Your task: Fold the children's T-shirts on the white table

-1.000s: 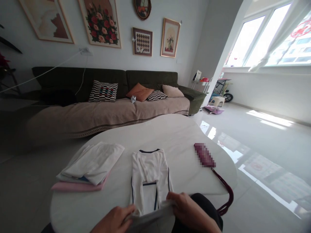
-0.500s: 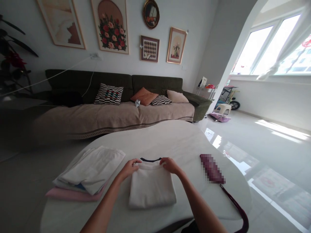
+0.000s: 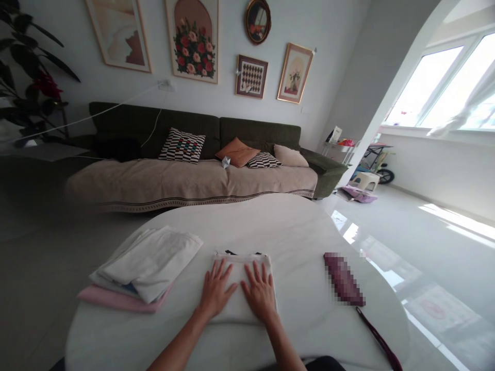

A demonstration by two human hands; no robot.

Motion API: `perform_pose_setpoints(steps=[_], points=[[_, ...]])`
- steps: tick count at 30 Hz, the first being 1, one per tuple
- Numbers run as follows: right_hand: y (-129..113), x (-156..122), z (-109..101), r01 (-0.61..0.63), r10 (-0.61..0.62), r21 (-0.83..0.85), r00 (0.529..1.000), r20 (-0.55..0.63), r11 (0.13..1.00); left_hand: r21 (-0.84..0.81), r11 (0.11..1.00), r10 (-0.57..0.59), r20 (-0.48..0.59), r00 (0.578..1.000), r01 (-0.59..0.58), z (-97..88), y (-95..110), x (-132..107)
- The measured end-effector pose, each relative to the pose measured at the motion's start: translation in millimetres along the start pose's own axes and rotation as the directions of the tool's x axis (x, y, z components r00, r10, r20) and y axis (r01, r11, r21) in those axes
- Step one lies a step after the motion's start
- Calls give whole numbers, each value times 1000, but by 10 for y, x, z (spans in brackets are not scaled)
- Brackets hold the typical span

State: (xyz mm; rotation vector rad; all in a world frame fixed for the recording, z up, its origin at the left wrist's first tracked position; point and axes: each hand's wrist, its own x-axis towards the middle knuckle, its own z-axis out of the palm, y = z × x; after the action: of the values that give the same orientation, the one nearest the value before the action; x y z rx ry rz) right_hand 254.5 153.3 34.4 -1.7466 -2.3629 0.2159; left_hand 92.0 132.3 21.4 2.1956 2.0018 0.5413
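A folded white shirt [image 3: 238,304] lies flat on the pale table in front of me, a bit of its dark neckband showing at the far edge. My left hand [image 3: 217,291] rests palm down on its left half, fingers spread. On the right half, my right hand [image 3: 259,289] lies flat in the same way, fingers apart. Neither hand grips the cloth. Left of them sits a stack of folded white clothes [image 3: 154,257], with a folded pink garment [image 3: 119,300] at the bottom.
The rounded white table [image 3: 301,319] carries a blurred maroon item [image 3: 344,278] with a dark strap [image 3: 377,335] at the right. Beyond the table stands a green sofa [image 3: 259,129] with a beige cover [image 3: 185,183] and several cushions.
Both hands have let go of the shirt's far edge by the neckband and moved nearer to me, now lying flat on the cloth. The view has shifted slightly left.
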Motion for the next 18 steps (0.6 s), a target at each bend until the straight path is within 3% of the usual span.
perform_pose_setpoints(steps=[4,9,13,18], points=[[10,53,5,-65,67,-24,994,87,998,112,993,-37,37,999,33,29,-12,36],[-72,47,-209,-65,67,-23,987,145,998,70,997,-48,84,995,42,-63,5,58],[-41,-402,-307,48,-57,52,984,168,997,-13,1000,-2,105,994,3,-211,-118,-264],[129,-1201,-151,183,-204,130,964,170,975,-165,986,-2,42,999,9,-365,-246,-743]])
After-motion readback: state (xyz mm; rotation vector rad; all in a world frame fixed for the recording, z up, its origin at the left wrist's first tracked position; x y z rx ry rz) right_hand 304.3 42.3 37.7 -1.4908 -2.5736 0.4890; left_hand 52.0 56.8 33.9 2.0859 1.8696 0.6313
